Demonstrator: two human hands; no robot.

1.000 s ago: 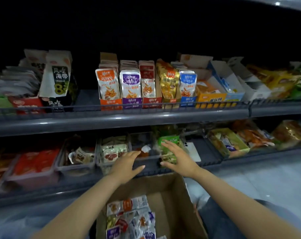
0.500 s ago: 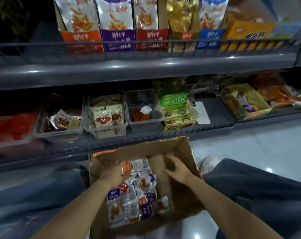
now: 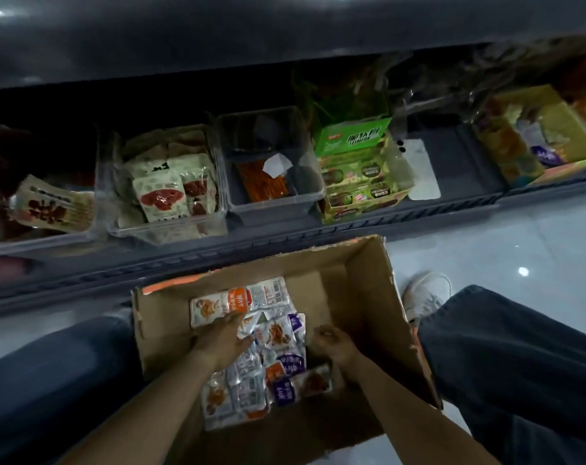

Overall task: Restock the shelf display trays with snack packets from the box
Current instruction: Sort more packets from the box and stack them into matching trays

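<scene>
I see both hands down in the cardboard box (image 3: 368, 297) on the floor. The left hand (image 3: 222, 340) lies flat on the heap of snack packets (image 3: 274, 357), while the right hand (image 3: 335, 344) is curled beside the heap, possibly pinching a packet edge; it is too blurred to tell. On the shelf (image 3: 284, 243) above, a clear tray (image 3: 274, 209) holds an orange packet (image 3: 264, 182).

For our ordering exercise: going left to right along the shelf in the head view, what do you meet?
Cream packet with red characters → packed clear tray of cream-and-red packets → near-empty clear tray with an orange packet → green display box → white card → yellow display box.
</scene>
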